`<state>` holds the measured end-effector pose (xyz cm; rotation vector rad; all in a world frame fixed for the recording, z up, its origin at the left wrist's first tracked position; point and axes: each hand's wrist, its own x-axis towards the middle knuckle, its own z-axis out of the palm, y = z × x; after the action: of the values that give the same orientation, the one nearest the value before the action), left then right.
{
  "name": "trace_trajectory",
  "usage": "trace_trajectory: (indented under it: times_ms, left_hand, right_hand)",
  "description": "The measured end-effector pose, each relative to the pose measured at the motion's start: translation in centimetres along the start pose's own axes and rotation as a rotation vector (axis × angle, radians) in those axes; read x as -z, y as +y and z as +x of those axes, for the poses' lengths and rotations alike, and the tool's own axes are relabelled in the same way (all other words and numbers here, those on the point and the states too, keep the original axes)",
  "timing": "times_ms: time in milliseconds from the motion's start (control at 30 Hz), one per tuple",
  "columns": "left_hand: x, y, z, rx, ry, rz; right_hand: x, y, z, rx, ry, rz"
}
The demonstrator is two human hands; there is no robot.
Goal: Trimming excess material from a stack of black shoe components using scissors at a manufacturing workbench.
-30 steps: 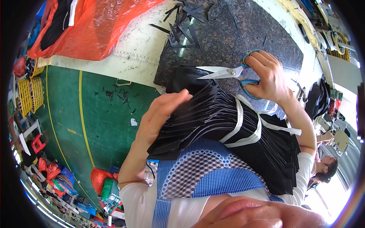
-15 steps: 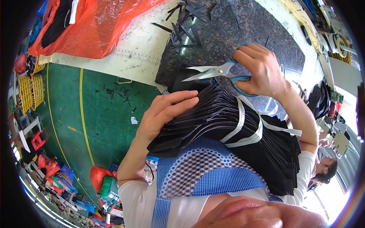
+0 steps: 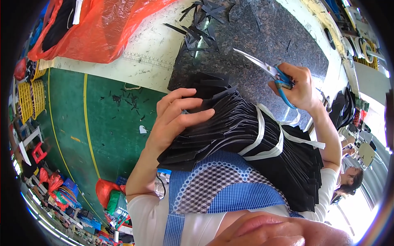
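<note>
right hand (image 3: 297,88) grasps scissors (image 3: 269,68), blades together, over the dark slab (image 3: 266,39); left hand (image 3: 167,118) rests on the white-tied black bundle (image 3: 236,119) at the slab's near edge, its grip undetermined.

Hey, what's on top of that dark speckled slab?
Thin black strips lie on the far left part of the slab. A tied black bundle overlaps its near side, so whatever is beneath cannot be seen. The right hand holds scissors over the slab.
</note>
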<state>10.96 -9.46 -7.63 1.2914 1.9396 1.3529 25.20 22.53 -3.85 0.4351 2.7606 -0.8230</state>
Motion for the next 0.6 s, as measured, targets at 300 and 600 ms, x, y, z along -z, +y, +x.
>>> trace_trajectory:
  times_ms: [300, 600]
  left_hand:
    - [1.5, 3.3, 1.1, 0.169, -0.017, -0.364]
    - [-1.2, -0.4, -0.7, -0.044, 0.019, -0.466]
  right_hand:
    - [-1.7, 0.4, 1.1, 0.436, 0.152, -0.305]
    - [-2.7, -1.1, 2.5, 0.476, 0.205, -0.362]
